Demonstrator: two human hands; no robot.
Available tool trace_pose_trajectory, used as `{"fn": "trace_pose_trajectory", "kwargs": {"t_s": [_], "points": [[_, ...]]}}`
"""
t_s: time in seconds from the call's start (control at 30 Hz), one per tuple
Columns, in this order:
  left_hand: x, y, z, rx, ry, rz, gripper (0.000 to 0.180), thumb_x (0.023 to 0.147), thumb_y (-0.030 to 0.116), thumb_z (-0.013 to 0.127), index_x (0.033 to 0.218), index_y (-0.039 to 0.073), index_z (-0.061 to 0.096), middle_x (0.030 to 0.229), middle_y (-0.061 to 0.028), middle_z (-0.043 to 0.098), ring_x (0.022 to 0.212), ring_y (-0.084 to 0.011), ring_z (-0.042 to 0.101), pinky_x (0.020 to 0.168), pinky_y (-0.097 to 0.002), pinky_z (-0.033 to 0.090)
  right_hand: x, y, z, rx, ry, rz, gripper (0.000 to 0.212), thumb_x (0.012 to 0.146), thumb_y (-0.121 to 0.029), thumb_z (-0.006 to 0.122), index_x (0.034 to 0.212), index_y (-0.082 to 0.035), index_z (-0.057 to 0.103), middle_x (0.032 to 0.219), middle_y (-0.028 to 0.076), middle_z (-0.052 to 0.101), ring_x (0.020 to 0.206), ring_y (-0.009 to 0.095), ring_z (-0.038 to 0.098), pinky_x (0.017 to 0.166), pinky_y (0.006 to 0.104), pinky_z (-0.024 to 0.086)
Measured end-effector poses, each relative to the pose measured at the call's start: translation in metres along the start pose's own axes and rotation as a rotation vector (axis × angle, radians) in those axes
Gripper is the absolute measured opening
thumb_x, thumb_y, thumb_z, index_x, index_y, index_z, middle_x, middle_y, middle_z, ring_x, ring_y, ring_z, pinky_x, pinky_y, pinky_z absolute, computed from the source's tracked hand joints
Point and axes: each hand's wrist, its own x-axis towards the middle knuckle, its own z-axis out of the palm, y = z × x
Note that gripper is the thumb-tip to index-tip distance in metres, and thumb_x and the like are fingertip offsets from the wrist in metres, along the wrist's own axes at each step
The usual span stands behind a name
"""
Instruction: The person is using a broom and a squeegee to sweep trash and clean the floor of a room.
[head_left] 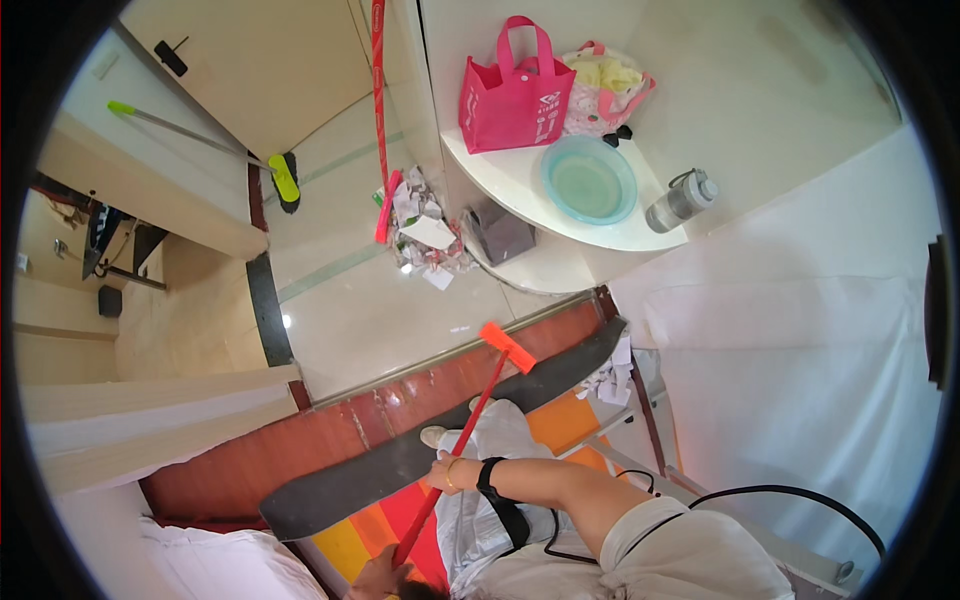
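Observation:
A broom with a red handle [475, 412] and an orange head [508, 349] runs slantwise up from the lower edge. My right hand [450, 472] is closed round the middle of its handle, a gold bracelet and a black strap on that wrist. Lower down, near the bottom edge, my left hand [373, 577] grips the handle's near end, partly cut off by the frame. The orange head is over the reddish-brown wooden step [345, 425], beside a dark grey curved strip [385, 468]. White paper scraps [606, 380] lie to the right of the head.
A heap of paper scraps [428, 230] lies on the tiles beside a pink-headed broom [388, 205]. A green brush [284, 180] leans at the left. Corner shelves carry a pink bag [515, 105], a blue basin [588, 180] and a bottle [683, 202]. White fabric [800, 340] hangs right.

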Motion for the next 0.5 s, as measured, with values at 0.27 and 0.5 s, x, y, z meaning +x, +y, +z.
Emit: {"fn": "trace_pose_trajectory", "kwargs": {"t_s": [0.27,0.5], "points": [[-0.024,-0.002,0.003,-0.970,-0.157,-0.273,0.032,0.078,0.027,0.054,0.097,0.003,0.045,0.063,-0.0009,0.044,0.052,-0.0111,0.043,0.049,-0.0213,0.036,0.018,-0.018,0.006,0.053,0.095,-0.115,0.020,0.066,-0.028,0.059,0.080,-0.013,0.058,0.079,0.004,0.059,0.084,0.021,0.054,0.075,0.0397,0.034],[0.039,0.029,0.018,-0.836,-0.235,-0.129,0.016,0.083,0.019,0.044,0.087,0.004,0.045,0.059,0.0023,0.038,0.048,-0.0068,0.036,0.043,-0.0203,0.030,0.027,0.045,0.029,-0.131,0.222,0.148,0.012,0.069,-0.018,0.053,0.075,-0.014,0.063,0.073,0.002,0.061,0.078,0.020,0.056,0.073,0.0404,0.033]]}}
